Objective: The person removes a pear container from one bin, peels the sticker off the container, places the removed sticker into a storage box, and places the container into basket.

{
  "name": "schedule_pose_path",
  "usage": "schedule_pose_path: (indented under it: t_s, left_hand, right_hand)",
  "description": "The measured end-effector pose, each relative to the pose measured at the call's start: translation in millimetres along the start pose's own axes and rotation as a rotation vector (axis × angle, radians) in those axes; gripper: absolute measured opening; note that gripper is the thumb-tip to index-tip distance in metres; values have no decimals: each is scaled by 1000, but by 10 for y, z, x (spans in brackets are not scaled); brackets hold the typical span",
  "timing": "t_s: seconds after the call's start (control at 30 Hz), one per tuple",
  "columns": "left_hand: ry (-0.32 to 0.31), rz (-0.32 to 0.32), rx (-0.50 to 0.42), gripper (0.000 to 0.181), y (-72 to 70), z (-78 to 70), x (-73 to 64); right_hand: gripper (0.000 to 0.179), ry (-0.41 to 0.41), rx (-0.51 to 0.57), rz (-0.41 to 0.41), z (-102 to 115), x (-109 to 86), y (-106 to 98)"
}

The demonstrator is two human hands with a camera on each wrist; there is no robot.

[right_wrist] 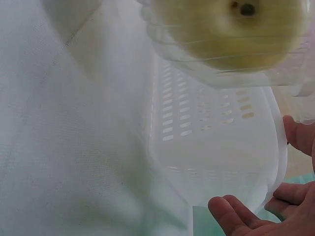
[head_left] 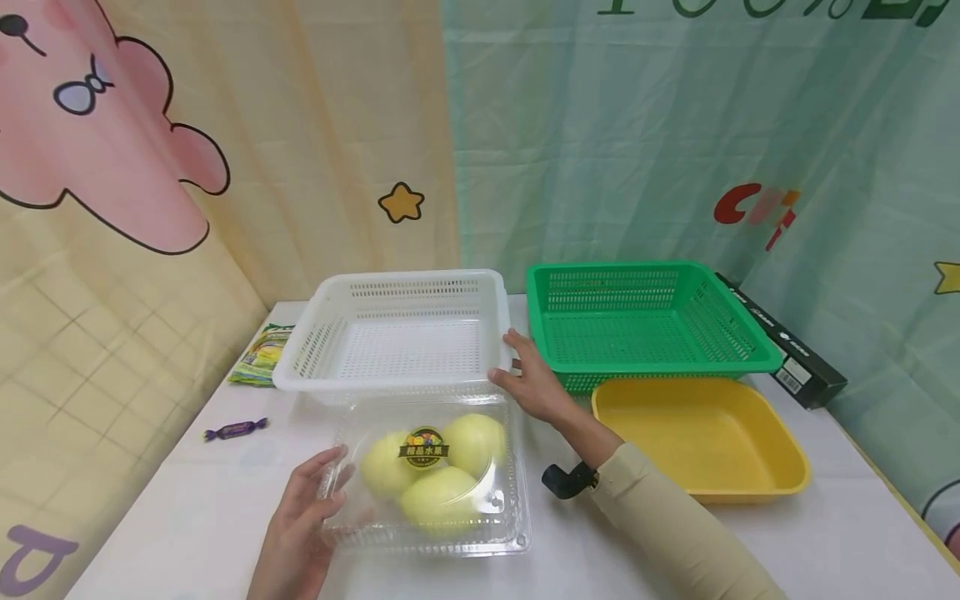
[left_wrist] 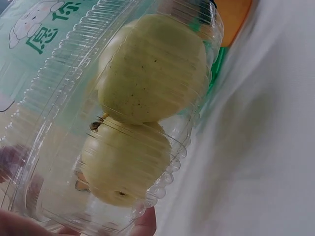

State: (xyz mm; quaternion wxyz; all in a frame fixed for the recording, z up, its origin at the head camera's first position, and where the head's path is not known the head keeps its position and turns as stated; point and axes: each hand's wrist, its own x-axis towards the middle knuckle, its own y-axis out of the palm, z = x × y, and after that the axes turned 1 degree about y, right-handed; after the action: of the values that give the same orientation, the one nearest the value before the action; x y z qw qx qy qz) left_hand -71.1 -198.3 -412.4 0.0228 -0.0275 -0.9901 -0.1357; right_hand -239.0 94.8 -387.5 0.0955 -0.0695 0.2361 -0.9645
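A clear plastic fruit box (head_left: 498, 533) with a dark label on its lid holds three pale yellow pears (head_left: 442, 500). My left hand (head_left: 300, 517) grips the box by its left side, thumb toward the front and fingers farther back. In the left wrist view the box is tilted, with pears (left_wrist: 152, 69) showing through its ribbed wall. My right hand (head_left: 534, 385) is at the right front corner of a white basket (head_left: 390, 385), fingers fairly straight. The right wrist view has its fingertips right at the rim of the basket (right_wrist: 216, 152), below the box.
Right of the white basket stands a green basket (head_left: 652, 367), with a yellow basin (head_left: 697, 492) in front of it. A long black box (head_left: 806, 371) lies at the far right. On the left are a green-yellow packet (head_left: 262, 357) and a purple wrapped candy (head_left: 236, 430).
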Motion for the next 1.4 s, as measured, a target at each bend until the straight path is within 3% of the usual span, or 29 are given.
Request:
schedule_pose_path:
  t_s: [0.17, 0.37, 0.67, 0.83, 0.93, 1.17, 1.4]
  left_hand:
    - [4, 14, -3, 51, 5, 141, -25]
    - [-7, -23, 37, 51, 59, 242, -35]
    - [-54, -65, 95, 53, 144, 276, 4]
    - [-66, -47, 119, 54, 216, 251, 17]
    - [-42, -31, 175, 55, 242, 223, 14]
    - [-44, -63, 416, 54, 239, 206, 21]
    - [-7, -22, 435, 55, 220, 204, 17]
  right_hand:
    - [69, 10, 1, 1, 10, -1, -9]
    - [69, 23, -7, 5, 3, 3, -8]
    - [68, 9, 1, 6, -14, 13, 7]
    - [69, 22, 20, 10, -15, 15, -1]
    - [69, 31, 27, 15, -11, 15, -11]
    - [69, 32, 47, 25, -9, 8, -25]
    - [69, 24, 50, 22, -3, 19, -29]
